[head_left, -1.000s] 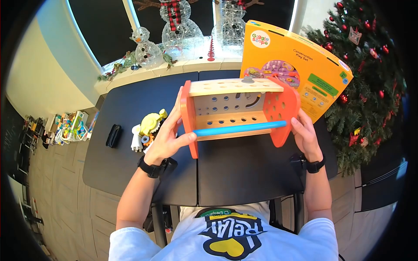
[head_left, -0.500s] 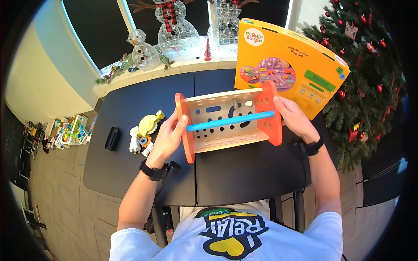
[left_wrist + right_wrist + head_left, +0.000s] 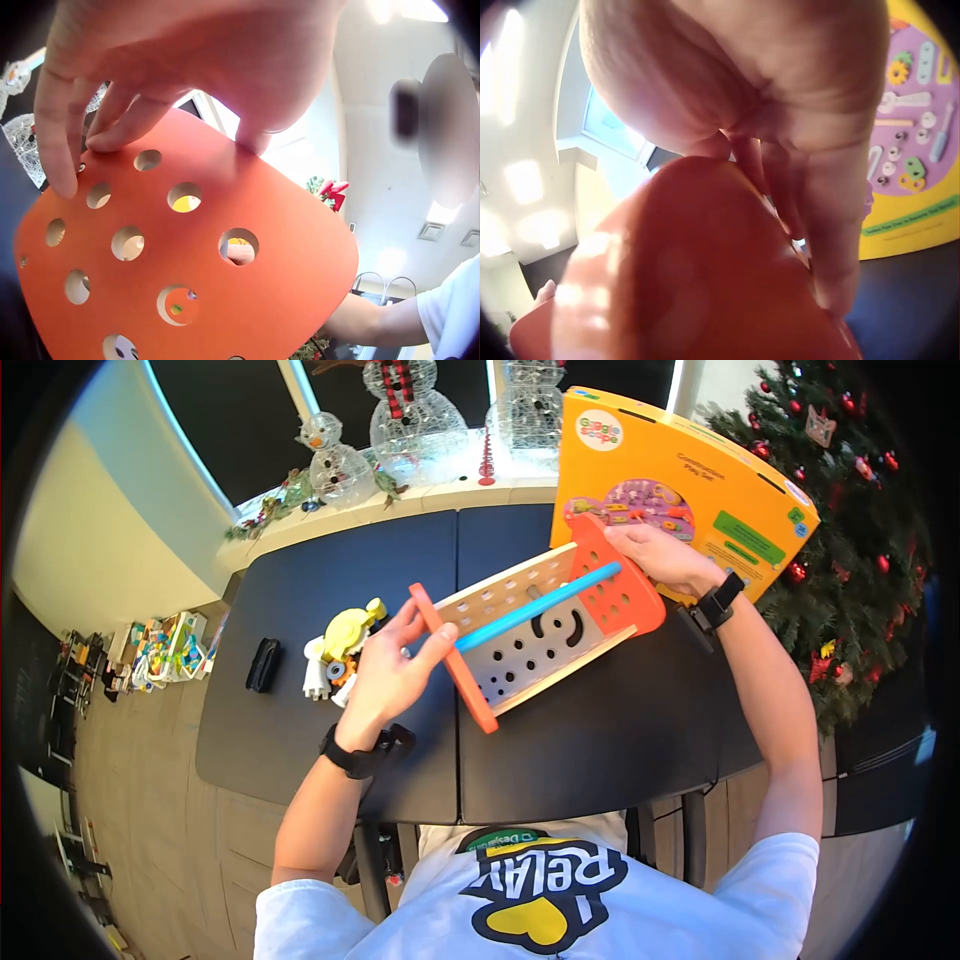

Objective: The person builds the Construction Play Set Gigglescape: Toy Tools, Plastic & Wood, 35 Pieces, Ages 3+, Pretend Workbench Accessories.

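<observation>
A toy wooden toolbox (image 3: pixel 520 665) with red-orange end panels and a blue rod handle (image 3: pixel 540 605) is held tilted over the table, its right end higher. My left hand (image 3: pixel 395 665) grips the left end panel (image 3: pixel 455 660), thumb on the inner side near the rod. In the left wrist view that panel (image 3: pixel 210 289) shows its round holes, with fingers bent over its edge. My right hand (image 3: pixel 665 555) holds the upper edge of the other end panel (image 3: pixel 640 585). The right wrist view shows its fingers reaching down the outer face of that panel (image 3: pixel 705 262).
On the black table (image 3: pixel 580 750), to the left, lie a yellow-green toy piece (image 3: pixel 348 630), white pieces (image 3: pixel 316 672) and a black case (image 3: pixel 263 665). A yellow play set box (image 3: pixel 740 480) stands at back right, beside a decorated tree (image 3: pixel 800 630). Lit snowmen (image 3: pixel 415 430) line the windowsill.
The toolbox has been turned and tilted: its open side rolled to show the perforated base, and its right end rose. My right hand moved up and away along its panel; both hands kept holding.
</observation>
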{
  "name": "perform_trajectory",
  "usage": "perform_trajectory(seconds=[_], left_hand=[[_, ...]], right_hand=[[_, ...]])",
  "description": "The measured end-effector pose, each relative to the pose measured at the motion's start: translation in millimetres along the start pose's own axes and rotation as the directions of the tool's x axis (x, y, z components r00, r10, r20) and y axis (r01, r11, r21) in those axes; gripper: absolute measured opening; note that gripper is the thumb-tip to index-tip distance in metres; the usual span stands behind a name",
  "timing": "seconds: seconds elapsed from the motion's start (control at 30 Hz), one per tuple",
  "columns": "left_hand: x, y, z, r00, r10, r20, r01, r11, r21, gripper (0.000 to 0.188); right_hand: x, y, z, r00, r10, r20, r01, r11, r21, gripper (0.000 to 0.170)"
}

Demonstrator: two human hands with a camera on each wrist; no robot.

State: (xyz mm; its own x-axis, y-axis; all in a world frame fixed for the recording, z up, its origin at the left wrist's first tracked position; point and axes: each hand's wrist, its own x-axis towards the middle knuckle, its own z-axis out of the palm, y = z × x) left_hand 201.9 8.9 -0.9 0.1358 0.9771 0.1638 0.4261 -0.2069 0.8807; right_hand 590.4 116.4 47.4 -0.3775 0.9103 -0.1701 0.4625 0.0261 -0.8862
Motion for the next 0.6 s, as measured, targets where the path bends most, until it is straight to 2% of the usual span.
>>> perform_trajectory(seconds=[0.1, 0.23, 0.27, 0.37, 0.43, 0.5, 0.53, 0.57, 0.6], left_hand=[[-7.7, 8.4, -2.1, 0.999, 0.044, -0.008, -0.043, 0.994, 0.104, 0.065], [-19.7, 23.0, -1.7, 1.000, 0.006, 0.023, -0.008, 0.995, 0.101, 0.059], [-21.6, 22.5, 0.5, 0.997, 0.062, -0.038, -0.055, 0.986, 0.159, 0.060], [-26.8, 20.0, -1.8, 0.992, 0.116, -0.049, -0.104, 0.976, 0.191, 0.055], [-25.9, 17.1, -16.2, 0.999, 0.026, -0.027, -0.022, 0.991, 0.133, 0.048], [-17.3, -4.0, -43.2, 0.997, 0.059, -0.043, -0.040, 0.938, 0.345, 0.036], [-11.1, -23.3, -57.9, 0.985, 0.159, -0.073, -0.084, 0.798, 0.596, 0.033], [-6.4, -40.7, -72.6, 0.963, 0.262, -0.070, -0.102, 0.591, 0.800, 0.030], [-4.5, -48.7, -86.0, 0.978, 0.202, -0.044, -0.077, 0.554, 0.829, 0.028]], right_hand=[[2.4, -7.2, 3.2, 0.999, -0.035, 0.033, 0.034, 0.999, 0.020, 0.041], [3.3, -17.3, 2.3, 0.999, -0.031, 0.027, 0.038, 0.957, -0.287, 0.042], [2.5, -19.7, 2.7, 1.000, -0.029, 0.004, 0.029, 0.927, -0.373, 0.044], [2.3, -18.4, -2.7, 0.999, -0.031, 0.021, 0.037, 0.900, -0.435, 0.046], [-5.9, -28.7, -3.8, 0.999, -0.040, 0.029, 0.049, 0.888, -0.457, 0.050], [-23.8, -43.2, 0.7, 1.000, -0.011, -0.007, 0.007, 0.892, -0.452, 0.052], [-28.2, -41.5, 2.1, 0.999, -0.051, -0.003, 0.046, 0.933, -0.357, 0.055], [-33.5, -41.0, 5.0, 0.991, -0.131, -0.025, 0.110, 0.909, -0.402, 0.055], [-39.0, -41.9, 9.3, 0.976, -0.213, -0.044, 0.171, 0.877, -0.448, 0.056]])
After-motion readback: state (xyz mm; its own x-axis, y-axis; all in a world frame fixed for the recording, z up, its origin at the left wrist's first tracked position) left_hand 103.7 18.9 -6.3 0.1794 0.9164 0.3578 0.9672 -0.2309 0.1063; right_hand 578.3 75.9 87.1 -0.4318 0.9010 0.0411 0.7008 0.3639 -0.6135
